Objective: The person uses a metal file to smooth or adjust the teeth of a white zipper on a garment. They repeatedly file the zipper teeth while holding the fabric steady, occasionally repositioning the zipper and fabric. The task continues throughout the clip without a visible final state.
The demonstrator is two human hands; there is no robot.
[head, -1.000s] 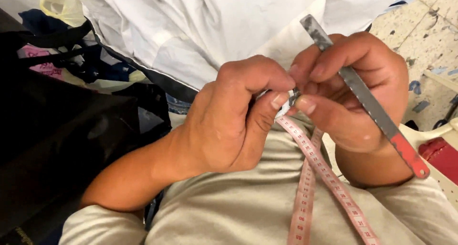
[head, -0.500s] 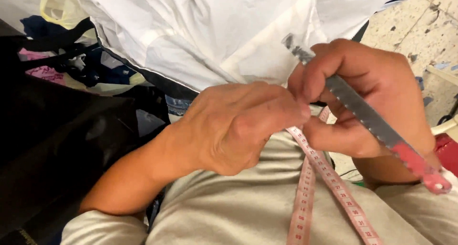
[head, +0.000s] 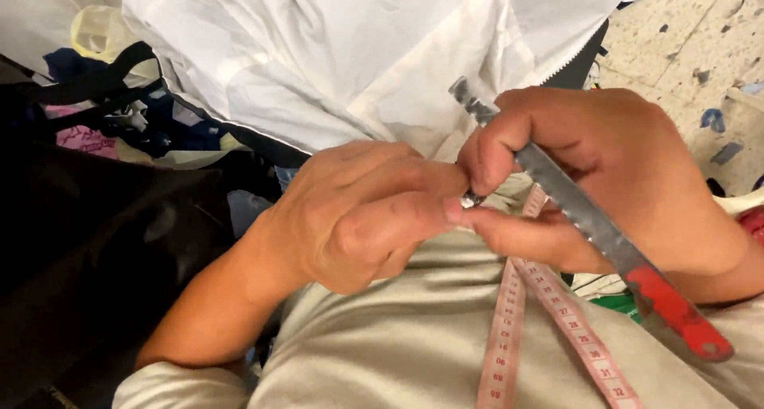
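Nearest the camera: a pink measuring tape (head: 549, 329) is hanging in two strands over the person's beige shirt (head: 398, 353), running down from just under the hands.

Above that, both hands are meeting at chest height. Left hand (head: 358, 214) is curling closed, thumb and forefinger pinching a small metallic piece (head: 473, 199) right where the fingertips of the two hands are touching. Too small and too covered to tell what the piece is, or whether it is the tape's end.

Right hand (head: 605, 178) is gripping a long grey metal tool (head: 589, 226) with a red handle end, fist wrapped round its middle. Tool is lying diagonally: notched tip sticking up past the knuckles, red end pointing down toward the right edge. Right thumb and forefinger are also pressing in at the small piece.

Progress, as a judgement: the fine work at the pinch point is looking mid-step, not finished. Both hands are committed there, and the tool is only being carried in the palm, its tip not touching anything.

Further out: white fabric (head: 334, 59) is spreading across the top, dark bags and straps (head: 95, 178) are sitting to the left, and speckled floor (head: 684, 35) is showing top right.
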